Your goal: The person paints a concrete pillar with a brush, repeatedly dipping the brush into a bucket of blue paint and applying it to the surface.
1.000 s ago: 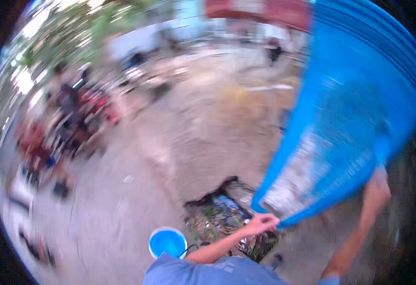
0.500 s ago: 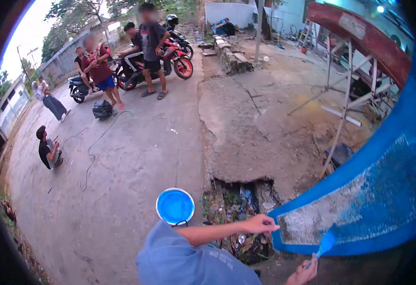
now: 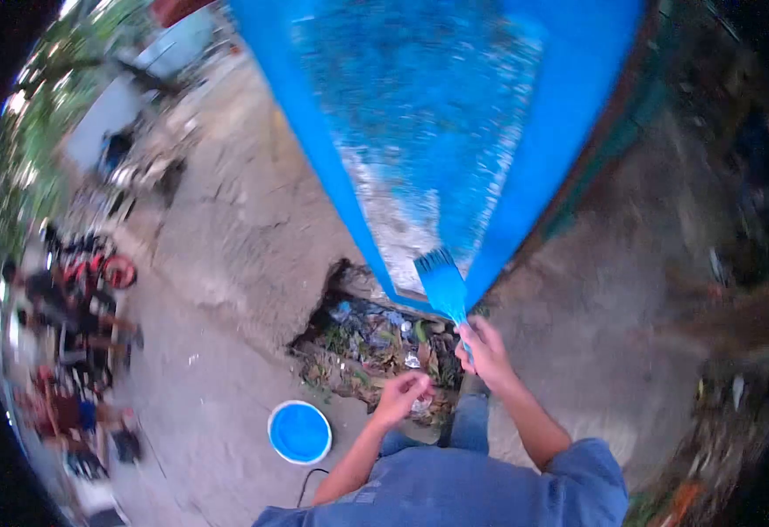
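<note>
A wide brush coated in blue paint is gripped by its handle in my right hand. Its bristles are over the lower, narrow end of a blue-bordered panel, whose middle is patchy blue with a bare whitish part near the tip. My left hand hangs left of the brush, over a debris-filled hole, with its fingers curled together; whether anything small is between them cannot be made out. A white-rimmed bucket of blue paint stands on the concrete below and left of my left hand.
Under the panel's tip, a broken hole in the concrete holds leaves and litter. Several people and a red motorbike appear blurred at the far left. A dark bag lies near them. A black cable runs beside my left forearm.
The view has swung right, so the panel now fills the upper middle and the people sit far left. The brush has turned, its bristles now pointing up and left. My left hand is away from the panel's edge.
</note>
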Motion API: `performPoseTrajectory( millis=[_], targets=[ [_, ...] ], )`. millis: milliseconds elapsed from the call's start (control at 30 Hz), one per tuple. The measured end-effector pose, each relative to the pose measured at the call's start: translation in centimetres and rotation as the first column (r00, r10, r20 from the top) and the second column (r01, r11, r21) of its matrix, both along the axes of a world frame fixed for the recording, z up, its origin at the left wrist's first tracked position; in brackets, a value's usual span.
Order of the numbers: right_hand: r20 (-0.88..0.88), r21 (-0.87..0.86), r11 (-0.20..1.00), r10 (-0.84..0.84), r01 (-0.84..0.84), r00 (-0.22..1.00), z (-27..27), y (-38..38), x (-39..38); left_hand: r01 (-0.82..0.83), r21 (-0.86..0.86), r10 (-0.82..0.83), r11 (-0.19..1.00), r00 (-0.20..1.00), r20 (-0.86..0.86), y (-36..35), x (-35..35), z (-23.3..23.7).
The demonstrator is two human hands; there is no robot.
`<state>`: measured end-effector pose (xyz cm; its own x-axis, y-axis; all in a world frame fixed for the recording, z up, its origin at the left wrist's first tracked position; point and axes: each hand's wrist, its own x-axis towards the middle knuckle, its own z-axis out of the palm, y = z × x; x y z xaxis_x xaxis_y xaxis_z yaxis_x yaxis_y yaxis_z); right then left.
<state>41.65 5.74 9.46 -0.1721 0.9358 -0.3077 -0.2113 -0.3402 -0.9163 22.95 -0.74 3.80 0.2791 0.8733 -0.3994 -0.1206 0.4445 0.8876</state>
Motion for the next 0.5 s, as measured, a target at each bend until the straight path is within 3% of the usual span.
performPoseTrajectory(
  millis=[100, 200, 267, 333, 367, 500],
  targets=[
    [0.011, 0.101, 0.977, -0.192, 0.19, 0.981, -0.2, -1.6, -1.0, 0.117, 0.079, -0.113, 0.99, 0.992, -0.062, 0.0, -2.2, -2.1],
    [-0.009, 0.112, 0.924, -0.368, 0.366, 0.93, 2.2, -0.4, -2.6, 0.148, 0.107, -0.144, 0.983, 0.988, -0.05, 0.8, -4.3, -1.0],
    [0.009, 0.225, 0.875, -0.442, 0.429, 0.897, 5.5, 0.8, -4.1, 0.127, 0.197, -0.121, 0.972, 0.992, -0.042, 0.5, -6.6, 0.2],
    [0.024, 0.322, 0.808, -0.528, 0.493, 0.849, 9.8, 1.9, -5.6, 0.13, 0.183, -0.128, 0.974, 0.992, -0.021, 0.0, -8.5, 1.1],
    [0.076, 0.461, 0.758, -0.552, 0.461, 0.831, 10.5, 2.8, -5.7, 0.138, 0.204, -0.138, 0.969, 0.99, -0.014, -0.1, -9.5, 1.2],
    [-0.036, 0.466, 0.692, -0.607, 0.551, 0.794, 11.3, 4.9, -6.0, 0.15, 0.254, -0.147, 0.955, 0.989, -0.033, -0.2, -12.2, 0.9]
  ],
)
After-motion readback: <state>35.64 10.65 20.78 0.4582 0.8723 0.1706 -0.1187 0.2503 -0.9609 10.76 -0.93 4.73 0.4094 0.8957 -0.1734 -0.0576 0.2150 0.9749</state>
